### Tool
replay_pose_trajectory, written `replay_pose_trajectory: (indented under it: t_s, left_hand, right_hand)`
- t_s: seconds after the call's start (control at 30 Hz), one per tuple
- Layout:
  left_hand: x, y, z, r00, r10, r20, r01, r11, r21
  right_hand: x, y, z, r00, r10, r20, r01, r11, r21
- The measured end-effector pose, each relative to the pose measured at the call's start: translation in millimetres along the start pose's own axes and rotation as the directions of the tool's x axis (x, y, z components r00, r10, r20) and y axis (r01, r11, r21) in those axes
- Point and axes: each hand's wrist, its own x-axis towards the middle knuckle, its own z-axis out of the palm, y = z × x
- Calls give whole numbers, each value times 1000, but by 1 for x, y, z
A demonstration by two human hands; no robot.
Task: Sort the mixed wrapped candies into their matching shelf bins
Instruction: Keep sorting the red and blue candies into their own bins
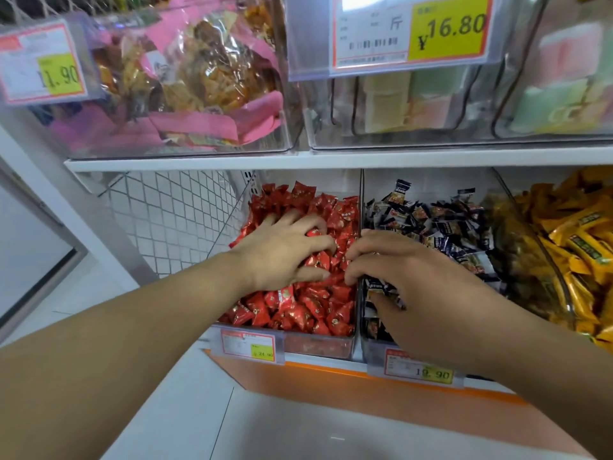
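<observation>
1. We see both bare hands reaching into the lower shelf bins from the head view.
2. Left hand (285, 252) lies palm down on the red candies (308, 303) in the clear red-candy bin (318, 346) — fingers curled into the heap, gripping red wrappers under the fingertips.
3. Right hand (408, 280) sits across the divider between that bin and the next one to the right; its fingers curl over the divider edge toward the red side, and the thumb presses down among the dark candies (441, 224). We cannot tell whether it actually pinches a piece.
4. The dark candies — navy and white wrappers — fill the middle bin (374, 353), which touches the red-candy bin along the divider.
5. Further right, yellow candies (577, 247) are piled in a third bin, well apart from both hands.
6. Price tags on the bin fronts: 24.90 tag (248, 345) under the red ones, 19.90 tag (419, 368) under the dark ones, partly covered by the right forearm.
7. Upper shelf (199, 162): clear bins with pink snack bags (212, 78) at left and pale pastel packets (431, 101) at right, with a 16.80 tag (411, 29) hanging in front.
8. A white wire mesh panel (179, 214) stands left of the red-candy bin.
</observation>
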Motion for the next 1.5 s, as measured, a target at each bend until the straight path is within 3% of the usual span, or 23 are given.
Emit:
replay_pose_trajectory:
  t_s: [0.17,0.3,0.43,0.5,0.57,0.67,0.87,1.0,1.5]
  left_hand:
    - [11,-7,-1,997,-64,-43,60,994,-87]
    - [9,-6,-5,992,-115,-47,98,954,-282]
    - [-8,-5,-23,992,-71,-105,28,931,-364]
    - [-19,3,-27,997,-14,-80,-17,926,-377]
    - [-29,16,-22,998,51,33,-34,922,-385]
    - [-30,25,-4,982,109,155,-61,957,-283]
    - [-11,21,4,995,89,38,-86,992,-92]
    - [-1,13,6,998,59,4,-58,997,-57]
    - [7,4,3,997,-59,-56,38,949,-313]
  right_hand:
    - [1,0,-1,1000,16,10,-16,1000,22]
    - [1,-1,-2,1000,27,16,-27,999,18]
    - [1,-1,-3,999,38,25,-38,999,11]
    - [0,-2,-4,998,54,37,-54,998,17]
    - [0,-3,-5,996,69,49,-71,997,30]
    - [-1,-5,-6,994,86,65,-89,995,42]
    - [0,-3,-2,996,77,47,-80,995,55]
    - [0,0,0,998,55,38,-57,997,53]
    - [1,4,-1,998,30,58,-32,999,33]
